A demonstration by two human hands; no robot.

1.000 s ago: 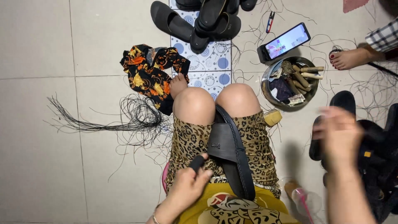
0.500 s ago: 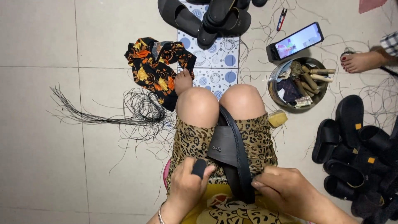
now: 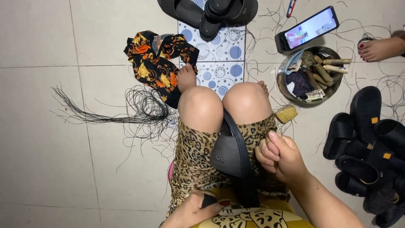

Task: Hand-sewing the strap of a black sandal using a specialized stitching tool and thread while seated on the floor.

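1. Two hands work at a black sandal (image 3: 232,156) lying across the lap, its sole wedged between the knees and its strap facing up.
2. Left hand (image 3: 192,209), at the bottom edge, is curled around the sandal's near end; the fingers are closed on it.
3. Right hand (image 3: 280,158) rests just beside the sandal's right edge, fingers bunched together over the leopard-print skirt (image 3: 194,156); whether they pinch anything cannot be told.
4. Loose black thread (image 3: 139,112) spreads over the floor tiles to the left of the knees.
5. Floral cloth (image 3: 158,63) lies beyond the thread, touching the left foot.
6. Metal bowl (image 3: 287,90), right of the knees, holds spools, scraps and small tools.
7. Yellow block (image 3: 287,114) sits near the bowl's lower rim.
8. Phone (image 3: 310,27), screen lit, is propped beyond the bowl.
9. Piled black sandals (image 3: 367,152) occupy the right edge; a further pair (image 3: 211,10) lies at the top.
10. Another person's foot (image 3: 379,48) shows at upper right.
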